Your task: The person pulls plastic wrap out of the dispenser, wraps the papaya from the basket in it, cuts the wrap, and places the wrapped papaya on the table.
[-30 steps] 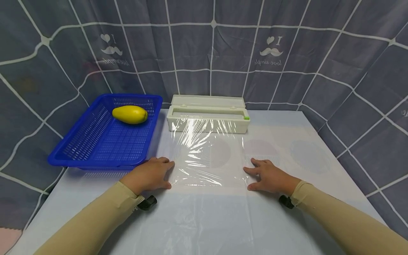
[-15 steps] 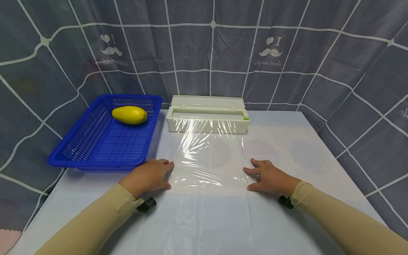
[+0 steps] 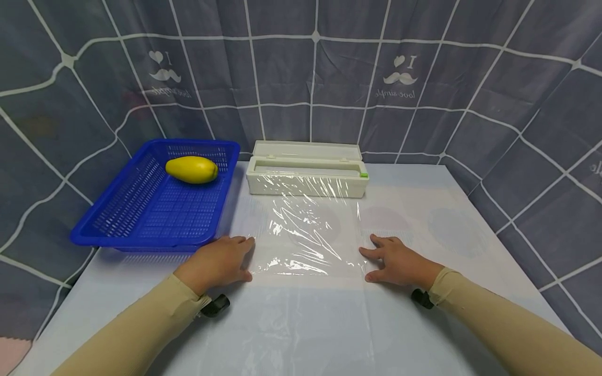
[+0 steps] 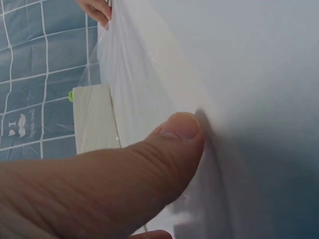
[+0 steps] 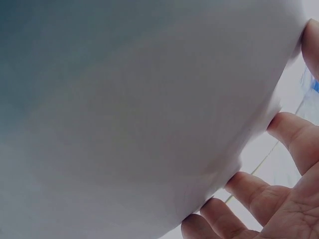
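Note:
A sheet of clear cling film (image 3: 305,237) runs from a white film dispenser (image 3: 308,186) toward me and lies over the table. At its left front corner my left hand (image 3: 217,263) rests with fingers spread, thumb tip on the surface. My right hand (image 3: 402,261) touches down by the right edge, fingers apart. In the left wrist view the thumb (image 4: 149,159) presses near the film's front edge. The right wrist view has the right hand's fingertips (image 5: 249,189) set against the white surface. The dispenser's lid (image 3: 308,150) stands raised, with a green piece (image 3: 364,175) at its right end.
A blue plastic basket (image 3: 155,241) on the left holds a yellow papaya-like fruit (image 3: 192,169). Grey curtain (image 3: 282,68) with white lines encloses the back and sides. The table wears a white cover (image 3: 301,329) with faint printed circles.
My left hand has shifted very slightly left. The glare and creases on the film have changed, mostly toward its middle. My right hand stays put.

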A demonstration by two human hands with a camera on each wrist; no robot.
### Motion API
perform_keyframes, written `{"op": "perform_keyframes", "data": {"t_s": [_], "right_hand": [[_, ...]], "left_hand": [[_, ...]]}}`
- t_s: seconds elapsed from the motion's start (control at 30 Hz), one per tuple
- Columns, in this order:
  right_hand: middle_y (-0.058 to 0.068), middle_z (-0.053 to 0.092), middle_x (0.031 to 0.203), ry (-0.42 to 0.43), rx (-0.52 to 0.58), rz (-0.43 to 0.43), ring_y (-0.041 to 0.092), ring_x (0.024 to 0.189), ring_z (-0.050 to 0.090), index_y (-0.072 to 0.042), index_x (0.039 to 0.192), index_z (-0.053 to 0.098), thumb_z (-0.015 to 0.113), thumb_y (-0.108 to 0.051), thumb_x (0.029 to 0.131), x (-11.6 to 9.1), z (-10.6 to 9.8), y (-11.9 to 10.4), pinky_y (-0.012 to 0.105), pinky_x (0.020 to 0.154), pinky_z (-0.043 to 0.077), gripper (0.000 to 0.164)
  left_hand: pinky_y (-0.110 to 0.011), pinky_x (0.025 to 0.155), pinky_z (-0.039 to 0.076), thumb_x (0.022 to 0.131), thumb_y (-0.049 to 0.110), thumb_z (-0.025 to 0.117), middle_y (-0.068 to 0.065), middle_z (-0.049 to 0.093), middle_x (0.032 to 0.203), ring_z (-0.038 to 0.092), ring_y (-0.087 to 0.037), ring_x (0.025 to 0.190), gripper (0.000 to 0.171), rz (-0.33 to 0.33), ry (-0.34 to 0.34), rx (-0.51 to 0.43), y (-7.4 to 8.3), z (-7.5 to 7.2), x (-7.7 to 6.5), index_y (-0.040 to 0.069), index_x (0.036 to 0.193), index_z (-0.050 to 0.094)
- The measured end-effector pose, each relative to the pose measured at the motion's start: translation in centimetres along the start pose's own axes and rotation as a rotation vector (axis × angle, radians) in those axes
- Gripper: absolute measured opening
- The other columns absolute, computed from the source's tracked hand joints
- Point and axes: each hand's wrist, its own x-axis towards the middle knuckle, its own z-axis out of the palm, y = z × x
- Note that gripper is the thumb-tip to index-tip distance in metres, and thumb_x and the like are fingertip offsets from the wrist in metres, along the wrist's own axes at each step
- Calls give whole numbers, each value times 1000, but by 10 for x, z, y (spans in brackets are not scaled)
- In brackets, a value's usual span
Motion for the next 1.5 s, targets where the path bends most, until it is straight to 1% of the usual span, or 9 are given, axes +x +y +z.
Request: {"op": "perform_keyframes", "data": {"t_s": [0.17, 0.33, 0.47, 0.57, 0.67, 0.77, 0.97, 1.23, 1.5], "right_hand": [[29, 36, 166, -1, 3, -4, 58, 147, 36, -18, 150, 60, 84, -46, 88, 0, 0, 1, 66, 113, 43, 73], [28, 35, 166, -4, -2, 0, 58, 147, 35, -19, 151, 59, 83, -47, 87, 1, 1, 2, 67, 114, 42, 73], [29, 35, 166, -8, -1, 2, 59, 148, 34, -19, 151, 59, 83, -47, 88, 2, 1, 2, 67, 114, 42, 73], [29, 34, 166, -10, 0, 4, 58, 148, 34, -19, 151, 59, 83, -46, 88, 1, 0, 1, 68, 114, 41, 73], [29, 34, 166, -9, 2, 7, 58, 148, 34, -18, 151, 59, 83, -45, 88, -1, -2, -1, 67, 114, 41, 72], [30, 34, 166, -11, 7, 9, 59, 148, 34, -18, 151, 59, 83, -44, 88, -3, -3, -2, 68, 114, 41, 73], [29, 34, 167, -11, 5, 9, 58, 149, 33, -19, 152, 58, 83, -45, 89, -1, -1, 0, 67, 114, 42, 73], [28, 34, 167, -10, -10, 6, 57, 148, 34, -21, 153, 57, 83, -47, 89, 0, 1, 3, 65, 114, 44, 74], [29, 33, 167, -19, 8, 13, 56, 149, 34, -20, 153, 57, 83, -45, 89, -3, -2, -1, 64, 115, 43, 73]], "left_hand": [[-59, 114, 45, 88, 41, 84, -18, 60, 150, 58, -43, 136, 82, 58, 17, -22, 6, -11, -4, 5, 154, 51], [-58, 117, 44, 93, 42, 79, -10, 57, 156, 53, -37, 144, 78, 164, -3, -140, 22, -42, -16, 15, 159, 47], [-59, 118, 43, 95, 45, 77, -10, 55, 157, 52, -36, 146, 77, 198, 87, -119, 22, -73, -20, 17, 160, 46], [-62, 121, 38, 96, 46, 76, -14, 52, 159, 47, -40, 148, 79, 164, 155, -80, 13, -98, -17, 18, 162, 42], [-65, 123, 32, 97, 44, 75, -18, 44, 164, 39, -45, 152, 81, 100, 180, -69, -3, -123, -10, 18, 164, 37], [-70, 123, 26, 98, 45, 73, -22, 34, 168, 29, -48, 156, 85, 11, 158, -71, -25, -144, 2, 19, 167, 30], [-75, 121, 21, 99, 51, 69, -29, 22, 170, 22, -55, 154, 93, -131, 80, -66, -83, -164, 31, 14, 169, 20], [-78, 117, 23, 102, 49, 65, -38, 16, 168, 23, -61, 150, 91, -227, 20, -81, -149, -162, 59, 3, 167, 20], [-78, 118, 21, 100, 37, 68, -44, 22, 161, 25, -63, 146, 88, -267, 28, -136, -185, -139, 78, -7, 162, 24]]}}
